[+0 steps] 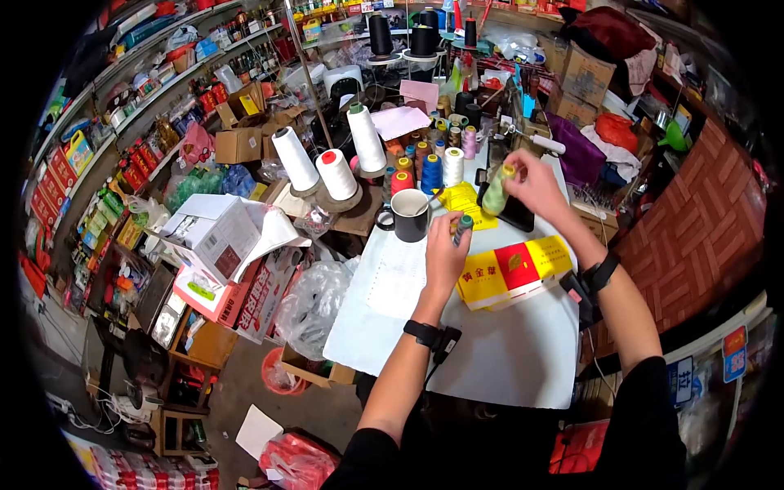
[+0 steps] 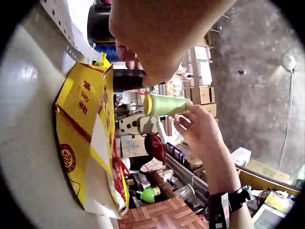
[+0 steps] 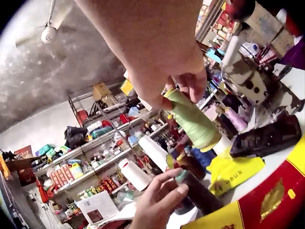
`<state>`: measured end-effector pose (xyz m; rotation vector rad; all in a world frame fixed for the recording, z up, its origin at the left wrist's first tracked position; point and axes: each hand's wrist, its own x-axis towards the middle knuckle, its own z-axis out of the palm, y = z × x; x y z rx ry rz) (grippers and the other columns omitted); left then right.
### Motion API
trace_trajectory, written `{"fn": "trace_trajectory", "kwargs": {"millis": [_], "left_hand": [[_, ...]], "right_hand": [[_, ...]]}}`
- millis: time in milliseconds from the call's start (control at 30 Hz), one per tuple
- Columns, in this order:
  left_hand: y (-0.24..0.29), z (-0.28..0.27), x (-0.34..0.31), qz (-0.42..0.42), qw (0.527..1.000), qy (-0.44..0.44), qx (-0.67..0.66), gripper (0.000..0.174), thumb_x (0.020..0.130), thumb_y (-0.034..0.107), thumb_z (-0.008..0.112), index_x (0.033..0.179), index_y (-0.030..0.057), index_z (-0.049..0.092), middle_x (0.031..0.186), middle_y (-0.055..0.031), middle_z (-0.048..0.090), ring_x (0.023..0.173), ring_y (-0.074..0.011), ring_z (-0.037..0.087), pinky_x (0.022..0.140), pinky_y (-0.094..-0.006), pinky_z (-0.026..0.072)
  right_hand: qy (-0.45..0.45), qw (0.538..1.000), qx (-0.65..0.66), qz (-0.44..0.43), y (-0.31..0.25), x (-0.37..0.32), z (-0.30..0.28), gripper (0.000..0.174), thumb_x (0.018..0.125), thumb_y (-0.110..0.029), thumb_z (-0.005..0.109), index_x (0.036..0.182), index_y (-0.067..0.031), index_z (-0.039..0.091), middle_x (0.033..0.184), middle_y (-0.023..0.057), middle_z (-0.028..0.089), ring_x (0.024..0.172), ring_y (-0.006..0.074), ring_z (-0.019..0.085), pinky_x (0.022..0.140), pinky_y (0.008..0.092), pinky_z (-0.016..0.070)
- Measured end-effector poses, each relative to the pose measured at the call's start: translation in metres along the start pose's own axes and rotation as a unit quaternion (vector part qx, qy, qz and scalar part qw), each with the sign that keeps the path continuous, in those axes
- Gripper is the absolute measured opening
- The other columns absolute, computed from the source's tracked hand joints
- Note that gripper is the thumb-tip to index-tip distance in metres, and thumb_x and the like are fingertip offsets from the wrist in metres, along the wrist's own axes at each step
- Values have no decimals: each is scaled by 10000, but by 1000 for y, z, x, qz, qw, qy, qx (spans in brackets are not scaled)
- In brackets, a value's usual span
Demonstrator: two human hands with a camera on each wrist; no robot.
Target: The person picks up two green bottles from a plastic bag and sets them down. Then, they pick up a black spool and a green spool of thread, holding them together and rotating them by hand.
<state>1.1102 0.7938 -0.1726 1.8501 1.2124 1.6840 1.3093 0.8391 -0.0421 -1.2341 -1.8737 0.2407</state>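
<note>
My right hand (image 1: 535,184) pinches a light green thread spool (image 1: 495,196) by its narrow top end. In the right wrist view the spool (image 3: 194,123) hangs tilted, its wide yellow base pointing down. My left hand (image 1: 443,260) grips a dark grey thread spool (image 1: 463,230) with a green tip, close over the white table (image 1: 490,359). The right wrist view shows thumb and fingers around the top of this dark spool (image 3: 199,192). A flattened yellow and red carton (image 1: 516,269) lies between my forearms. Beyond it are a yellow packet (image 1: 467,204) and a black phone (image 1: 518,216).
A dark mug (image 1: 410,217) with a spoon stands left of my left hand, behind a printed sheet (image 1: 398,278). Several coloured spools crowd the far end, including a blue one (image 1: 431,174). Large white cones (image 1: 337,175) stand at the left. A sewing machine (image 3: 250,78) is beyond the phone.
</note>
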Motion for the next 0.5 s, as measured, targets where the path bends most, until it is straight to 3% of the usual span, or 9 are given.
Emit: {"fn": "trace_trajectory", "kwargs": {"millis": [200,267,333,500], "left_hand": [[4,-4,4,18,999,15,36,342,840,49,708,1163,28,597,1017,-165,603,975,-356,600,854,-413,486],[3,-4,5,7,999,7,43,332,835,45,705,1148,36,595,1033,-171,611,989,-375,602,864,-434,487],[-3,-3,5,11,999,6,41,327,848,64,712,1151,45,588,1037,-153,596,1022,-345,598,886,-393,485],[-21,1,13,-6,999,-12,36,399,805,125,746,1169,87,586,1089,-163,600,1055,-358,591,916,-454,478]], "right_hand": [[36,999,13,-26,-23,49,10,290,739,-79,716,999,-8,609,813,87,634,652,171,585,642,315,499],[26,999,9,-32,-23,60,26,299,739,-81,725,1010,-13,617,834,108,651,667,193,607,656,333,509],[14,999,19,-48,-24,70,43,297,740,-80,726,1010,-13,621,831,115,656,674,203,617,659,338,512],[-39,995,-4,-92,-11,99,82,265,749,-107,735,985,-32,643,814,129,665,706,219,643,680,342,525]]}}
